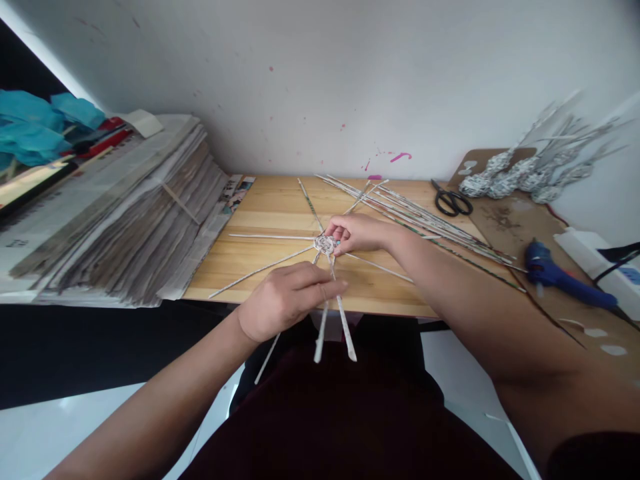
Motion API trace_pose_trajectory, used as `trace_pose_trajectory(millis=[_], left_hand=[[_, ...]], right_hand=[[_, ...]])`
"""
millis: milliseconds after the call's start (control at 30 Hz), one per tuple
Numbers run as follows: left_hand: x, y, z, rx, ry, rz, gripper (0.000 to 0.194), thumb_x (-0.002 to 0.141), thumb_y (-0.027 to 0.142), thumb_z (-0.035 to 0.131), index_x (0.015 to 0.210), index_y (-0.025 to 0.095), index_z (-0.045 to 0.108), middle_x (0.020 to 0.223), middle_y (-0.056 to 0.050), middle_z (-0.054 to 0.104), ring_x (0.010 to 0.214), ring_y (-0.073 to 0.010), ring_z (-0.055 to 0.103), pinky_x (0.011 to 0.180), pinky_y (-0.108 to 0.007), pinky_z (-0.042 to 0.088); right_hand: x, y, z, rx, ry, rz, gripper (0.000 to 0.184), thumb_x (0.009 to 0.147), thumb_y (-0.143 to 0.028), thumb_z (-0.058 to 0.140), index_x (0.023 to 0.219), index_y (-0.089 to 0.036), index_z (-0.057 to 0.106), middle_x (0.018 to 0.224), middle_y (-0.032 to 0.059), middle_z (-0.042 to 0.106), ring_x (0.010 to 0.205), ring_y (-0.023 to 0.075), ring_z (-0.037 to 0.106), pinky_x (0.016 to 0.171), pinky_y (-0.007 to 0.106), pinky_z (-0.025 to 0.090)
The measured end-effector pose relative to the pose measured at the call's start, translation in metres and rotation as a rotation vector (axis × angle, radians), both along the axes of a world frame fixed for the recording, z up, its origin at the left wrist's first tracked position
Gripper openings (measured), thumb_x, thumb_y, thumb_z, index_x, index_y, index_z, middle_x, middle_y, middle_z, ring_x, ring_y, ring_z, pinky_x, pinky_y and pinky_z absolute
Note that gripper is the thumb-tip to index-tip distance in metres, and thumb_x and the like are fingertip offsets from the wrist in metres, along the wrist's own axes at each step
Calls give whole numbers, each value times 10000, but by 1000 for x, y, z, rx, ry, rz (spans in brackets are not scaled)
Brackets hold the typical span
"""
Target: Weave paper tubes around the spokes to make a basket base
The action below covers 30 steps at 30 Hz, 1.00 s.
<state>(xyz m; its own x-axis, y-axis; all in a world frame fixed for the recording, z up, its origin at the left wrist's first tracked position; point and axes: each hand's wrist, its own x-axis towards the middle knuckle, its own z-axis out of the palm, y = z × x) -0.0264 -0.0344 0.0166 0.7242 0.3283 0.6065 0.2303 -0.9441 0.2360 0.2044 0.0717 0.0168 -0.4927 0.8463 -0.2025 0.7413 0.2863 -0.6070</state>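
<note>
A small round woven centre (325,245) of rolled newspaper lies near the table's front edge, with several paper sticks spreading from it like spokes. My right hand (356,235) pinches the right side of this woven centre between thumb and curled fingers. Just in front of it, my left hand (295,297) is closed on a paper stick (343,310) that points toward my body. A second paper stick (321,333) hangs beside it past the table edge. The left fingertips are partly hidden, so which sticks they grip is not fully clear.
Loose paper sticks (425,217) lie right of the weaving. Beyond them are black scissors (451,200), a blue glue gun (565,277), a white power strip (595,257) and wrapped newspaper bundles (500,175). A tall newspaper stack (150,207) stands left on the wooden table (255,207).
</note>
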Motion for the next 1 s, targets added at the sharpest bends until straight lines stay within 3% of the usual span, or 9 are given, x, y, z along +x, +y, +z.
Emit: trace_pose_trajectory(millis=[133,267,433,600,800,1000], left_hand=[[13,-3,-7,-108,-108,50,276,996,166,544,1253,237,619,1049,-56,727,952,-144,698,826,-279,594],[23,-4,-19,-92,13,-24,326,1000,116,459,1278,217,594,1121,-77,722,1058,-171,681,926,-337,581],[7,18,-31,-90,120,269,242,995,136,474,1157,151,652,1103,-125,697,1023,-228,645,904,-408,578],[-8,40,-30,-134,246,131,244,995,145,502,1094,197,719,1081,-85,723,977,-194,648,874,-341,572],[-14,49,-27,-207,190,27,187,977,179,570,1006,195,755,1066,-84,733,955,-176,674,846,-307,566],[-18,50,-29,-177,211,32,268,1010,171,492,1122,226,729,1163,-84,711,1032,-181,657,906,-328,560]], right_hand=[[0,-2,-5,19,35,-29,516,603,-234,886,1076,-180,688,935,0,677,751,113,588,689,236,444],[1,-6,-12,57,88,-42,465,652,-268,859,1071,-183,677,938,-2,659,723,103,576,686,239,448],[2,-11,-16,98,85,-14,409,720,-283,831,1078,-185,658,929,1,661,703,110,571,672,247,423],[0,-14,-15,163,47,-6,350,774,-256,809,1076,-184,649,912,15,670,745,133,583,691,260,422],[-3,-17,-14,182,25,-20,343,772,-241,820,1064,-194,647,966,40,688,788,154,608,711,276,447],[-4,-20,-14,214,-4,-16,356,795,-256,805,1096,-182,629,1014,68,681,813,166,626,729,287,464]])
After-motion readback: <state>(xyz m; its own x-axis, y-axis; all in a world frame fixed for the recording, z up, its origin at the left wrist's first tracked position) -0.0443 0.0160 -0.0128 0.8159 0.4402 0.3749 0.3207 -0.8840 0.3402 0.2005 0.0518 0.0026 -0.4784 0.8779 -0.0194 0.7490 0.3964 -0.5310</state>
